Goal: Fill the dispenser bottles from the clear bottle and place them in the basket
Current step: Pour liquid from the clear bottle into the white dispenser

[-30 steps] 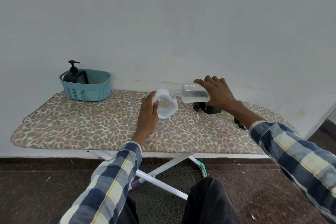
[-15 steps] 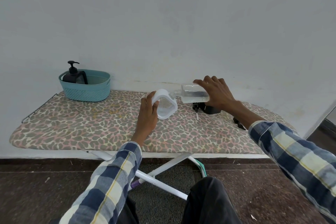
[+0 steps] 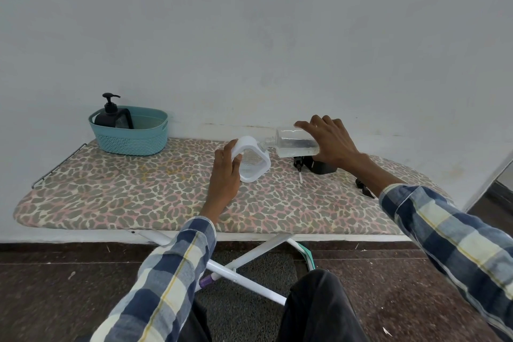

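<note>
1. Left hand (image 3: 224,175) grips the white dispenser bottle (image 3: 254,159), thumb on the near side and fingers curled round its left edge. Bottle is tilted, base resting on the ironing board (image 3: 111,197), mouth facing right.
2. Right hand (image 3: 329,141) holds the clear bottle (image 3: 294,144) from above, fingers curled over its rear end. Bottle lies near horizontal, neck pointing left and meeting the white bottle's opening.
3. Clear liquid sits along the lower side of the clear bottle, roughly a third full, though glare makes the level hard to read.
4. Teal basket (image 3: 133,136) stands at the board's far left corner, against the wall. 1 black pump bottle (image 3: 112,116) is upright inside it, pump head sticking up above the rim.
5. Black dispenser body (image 3: 323,166) lies on the board just under the right hand; a pump head with white dip tube (image 3: 299,171) lies beside it.
6. Another small black part (image 3: 363,187) lies on the board near the right forearm, partly hidden by it.
</note>
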Available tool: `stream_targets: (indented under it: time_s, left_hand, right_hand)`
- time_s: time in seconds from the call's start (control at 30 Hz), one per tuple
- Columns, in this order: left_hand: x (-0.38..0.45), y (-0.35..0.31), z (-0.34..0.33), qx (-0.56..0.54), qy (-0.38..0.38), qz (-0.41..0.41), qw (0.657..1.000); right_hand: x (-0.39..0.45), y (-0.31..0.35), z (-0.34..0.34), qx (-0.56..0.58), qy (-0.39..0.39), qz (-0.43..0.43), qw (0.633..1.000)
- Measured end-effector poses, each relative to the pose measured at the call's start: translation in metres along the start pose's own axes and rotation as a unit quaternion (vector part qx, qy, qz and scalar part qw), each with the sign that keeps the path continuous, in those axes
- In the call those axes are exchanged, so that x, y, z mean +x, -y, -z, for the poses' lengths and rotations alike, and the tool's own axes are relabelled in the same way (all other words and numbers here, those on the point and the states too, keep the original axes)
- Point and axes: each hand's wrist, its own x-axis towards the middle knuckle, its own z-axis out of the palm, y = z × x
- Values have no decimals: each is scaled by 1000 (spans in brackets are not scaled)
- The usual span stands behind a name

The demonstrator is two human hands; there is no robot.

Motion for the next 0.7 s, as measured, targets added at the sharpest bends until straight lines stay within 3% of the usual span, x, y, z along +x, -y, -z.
stream_targets:
  time_s: [0.7]
  left_hand:
    - [-2, -3, 2, -1, 2, 3, 1000]
  right_hand:
    - [0, -1, 1, -2, -1, 4, 1000]
